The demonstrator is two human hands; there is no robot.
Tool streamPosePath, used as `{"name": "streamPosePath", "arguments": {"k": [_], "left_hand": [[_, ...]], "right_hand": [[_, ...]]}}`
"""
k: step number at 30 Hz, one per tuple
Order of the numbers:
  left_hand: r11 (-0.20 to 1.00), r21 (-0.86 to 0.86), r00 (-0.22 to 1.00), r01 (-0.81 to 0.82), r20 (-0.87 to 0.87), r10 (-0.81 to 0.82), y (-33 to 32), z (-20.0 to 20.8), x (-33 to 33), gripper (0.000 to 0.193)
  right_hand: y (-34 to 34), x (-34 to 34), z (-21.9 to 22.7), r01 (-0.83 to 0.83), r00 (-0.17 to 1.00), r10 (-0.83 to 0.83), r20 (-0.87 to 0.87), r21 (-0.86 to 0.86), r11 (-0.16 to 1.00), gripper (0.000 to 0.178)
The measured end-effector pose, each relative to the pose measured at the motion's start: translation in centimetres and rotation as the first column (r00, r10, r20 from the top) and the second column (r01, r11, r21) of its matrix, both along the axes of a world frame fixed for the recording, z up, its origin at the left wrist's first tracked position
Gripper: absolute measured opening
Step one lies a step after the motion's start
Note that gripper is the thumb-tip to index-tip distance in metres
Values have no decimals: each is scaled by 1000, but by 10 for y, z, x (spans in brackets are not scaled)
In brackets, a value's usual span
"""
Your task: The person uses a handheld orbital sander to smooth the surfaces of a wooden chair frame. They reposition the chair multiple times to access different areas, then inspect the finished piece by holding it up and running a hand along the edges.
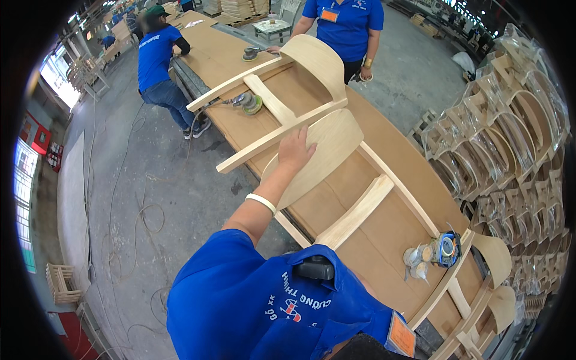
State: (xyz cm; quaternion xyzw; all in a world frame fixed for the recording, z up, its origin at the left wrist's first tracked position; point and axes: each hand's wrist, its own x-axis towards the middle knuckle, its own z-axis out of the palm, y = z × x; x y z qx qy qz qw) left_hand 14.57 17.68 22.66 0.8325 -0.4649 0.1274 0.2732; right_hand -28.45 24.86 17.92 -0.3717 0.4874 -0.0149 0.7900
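My left hand lies on the pale curved wooden backrest of a chair frame, fingers stretched out and thumb apart. The backrest lies on the brown-covered table; a long wooden leg and a crossbar belong to the same frame. Just beyond, a second chair frame rests with its backrest away from me, one leg close to my fingers. My right hand does not show; my torso covers that side.
A round sander sits inside the far frame, another sander beyond it. Small cups and a blue tool stand at right. More frames lie nearby; wrapped wooden parts are stacked right. Two people in blue work across the table.
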Motion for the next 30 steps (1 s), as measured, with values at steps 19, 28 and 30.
{"name": "streamPosePath", "arguments": {"k": [19,28,30], "left_hand": [[998,69,999,-1,-42,4,1,4,-1,63],[998,60,999,-31,-35,33,-1,-4,2,66],[998,46,999,-31,14,30,-1,-9,4,67]], "right_hand": [[-4,1,-13,-72,994,62,-86,-115,991,19],[-25,-11,-36,-278,944,112,-309,-570,773,19],[-22,-13,-38,-348,928,164,-334,-625,699,23]]}}
